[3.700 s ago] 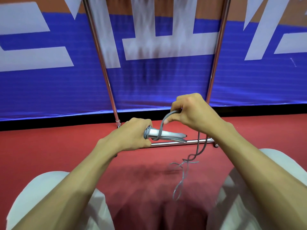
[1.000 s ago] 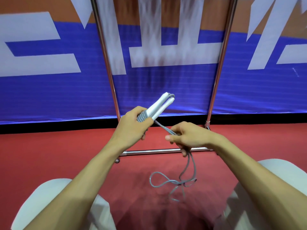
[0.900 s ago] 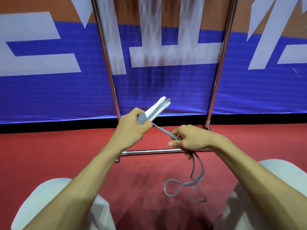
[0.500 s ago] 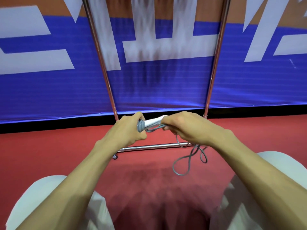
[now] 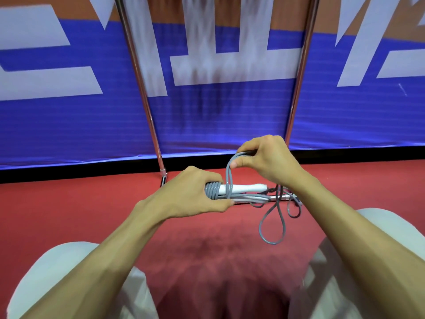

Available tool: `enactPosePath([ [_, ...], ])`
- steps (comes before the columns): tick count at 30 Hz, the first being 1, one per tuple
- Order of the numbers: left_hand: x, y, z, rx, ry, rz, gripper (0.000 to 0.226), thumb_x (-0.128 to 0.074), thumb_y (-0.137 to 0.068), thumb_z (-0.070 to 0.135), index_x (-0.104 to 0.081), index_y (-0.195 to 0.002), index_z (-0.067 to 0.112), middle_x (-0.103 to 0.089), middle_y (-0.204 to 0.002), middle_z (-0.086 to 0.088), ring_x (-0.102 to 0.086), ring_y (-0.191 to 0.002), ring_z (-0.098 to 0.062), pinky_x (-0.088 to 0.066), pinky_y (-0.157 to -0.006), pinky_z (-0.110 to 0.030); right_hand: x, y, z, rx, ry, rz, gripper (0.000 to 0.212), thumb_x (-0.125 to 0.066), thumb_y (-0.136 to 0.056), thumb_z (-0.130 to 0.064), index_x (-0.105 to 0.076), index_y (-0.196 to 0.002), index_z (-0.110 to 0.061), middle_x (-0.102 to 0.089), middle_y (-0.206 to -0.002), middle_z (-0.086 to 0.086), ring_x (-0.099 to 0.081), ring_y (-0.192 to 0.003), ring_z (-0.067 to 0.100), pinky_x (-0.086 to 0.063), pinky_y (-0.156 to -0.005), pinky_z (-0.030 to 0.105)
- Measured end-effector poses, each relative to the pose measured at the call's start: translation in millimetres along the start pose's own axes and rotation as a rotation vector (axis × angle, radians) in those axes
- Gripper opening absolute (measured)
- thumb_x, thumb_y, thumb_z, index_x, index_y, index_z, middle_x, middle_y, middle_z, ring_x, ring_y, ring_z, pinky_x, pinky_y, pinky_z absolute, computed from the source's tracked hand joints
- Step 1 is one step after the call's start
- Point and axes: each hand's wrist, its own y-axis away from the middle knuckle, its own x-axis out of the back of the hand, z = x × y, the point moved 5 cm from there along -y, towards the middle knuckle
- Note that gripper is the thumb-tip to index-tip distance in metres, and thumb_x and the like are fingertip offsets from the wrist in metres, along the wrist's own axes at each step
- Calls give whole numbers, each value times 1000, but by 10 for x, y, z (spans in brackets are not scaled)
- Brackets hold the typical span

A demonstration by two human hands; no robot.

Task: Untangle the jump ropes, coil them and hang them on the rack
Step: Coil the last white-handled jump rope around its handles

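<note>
Left hand (image 5: 195,194) gripping two white handles (image 5: 246,188), right hand (image 5: 266,160) pinching one grey rope (image 5: 271,224), two rack uprights (image 5: 142,88)

Rope (image 5: 271,226): plain grey, slight gloss; the wound turns and the hanging loops are the same grey.
Handles (image 5: 243,188): white, no markings visible.
Rack (image 5: 142,88): bare silver metal, bright highlights along the poles.
Banner (image 5: 230,116): deep blue field with fine horizontal ribbing, large white block shapes across it, orange-brown band at the top.
Strip (image 5: 69,172) under the banner: black.
Floor (image 5: 69,215): uniform red, darker shadow patch in the middle foreground.
Clothing (image 5: 51,270): off-white, plain.
</note>
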Motion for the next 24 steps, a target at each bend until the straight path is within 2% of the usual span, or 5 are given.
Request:
enactPosePath([
  [4, 113, 55, 58, -2, 180, 68, 13, -70, -78, 32, -65, -75, 20, -53, -57, 6, -42, -48, -6, -38, -50, -26, -131, 24, 65, -17, -133, -298, 5, -72, -82, -20, -74, -78, -22, -69, -73, 9, -51, -65, 7, -44, -64, 36],
  [6, 188, 64, 43, 32, 346, 133, 9, -64, -76, 34, -65, -82, 28, -63, -62, 5, -49, -48, -12, -44, -50, -32, -204, 49, 58, 13, -158, -333, 19, -59, -82, -11, -64, -69, -23, -63, -65, 2, -56, -62, 11, -44, -61, 33],
  [11, 302, 40, -48, 149, 576, 322, 60, -58, -90, 15, -41, -137, 47, -64, -69, -13, -50, -46, -22, -41, -44, -26, -451, 93, -14, -82, -216, -432, 29, -41, -102, -25, -62, -87, -11, -55, -56, 3, -58, -52, 23, -51, -58, 33],
  [18, 356, 1, -264, 264, 440, 473, 10, -58, -89, 15, -58, -89, 25, -64, -65, -1, -52, -45, -20, -40, -46, -28, -507, 190, 29, -189, -13, -580, 44, -46, -97, -44, -59, -73, -10, -57, -49, 4, -60, -46, 17, -48, -50, 23],
  [24, 364, 4, -449, 351, 137, 482, 17, -64, -88, 30, -53, -98, 22, -65, -76, -6, -60, -59, -26, -50, -61, -36, -467, 217, 14, -89, 216, -647, 20, -60, -92, -30, -59, -84, -11, -59, -65, -1, -60, -56, 12, -51, -59, 23],
])
